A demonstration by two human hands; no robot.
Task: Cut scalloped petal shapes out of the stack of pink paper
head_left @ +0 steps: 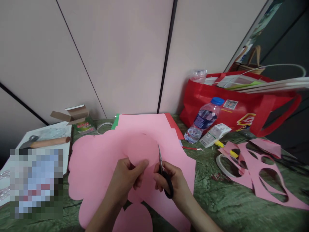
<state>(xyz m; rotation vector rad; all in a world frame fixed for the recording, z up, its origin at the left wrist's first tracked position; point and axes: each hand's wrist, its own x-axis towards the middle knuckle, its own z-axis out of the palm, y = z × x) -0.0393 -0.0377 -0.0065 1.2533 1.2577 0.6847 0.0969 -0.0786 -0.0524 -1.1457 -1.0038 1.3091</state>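
Between its thumb and fingers, my left hand (130, 175) pinches a rounded piece of pink paper (142, 146). My right hand (171, 180) grips black-handled scissors (166, 185), their blades pointing up along the right edge of that piece. Whether the blades are parted is hard to make out. Under both hands lie larger pink sheets (178, 164), and on the left a big pink shape with a scalloped edge (91, 167). Another rounded pink piece (135, 219) lies near the front, partly behind my left forearm.
A clear water bottle (205, 120) leans by a red bag (200, 93), near a small white carton (215, 134) and a red pen-like tool (191, 148). Pink offcuts with holes (256, 174) lie right, beside a tape roll (219, 162). At left are an opened box (83, 124) and a wooden-handled hammer (50, 142).
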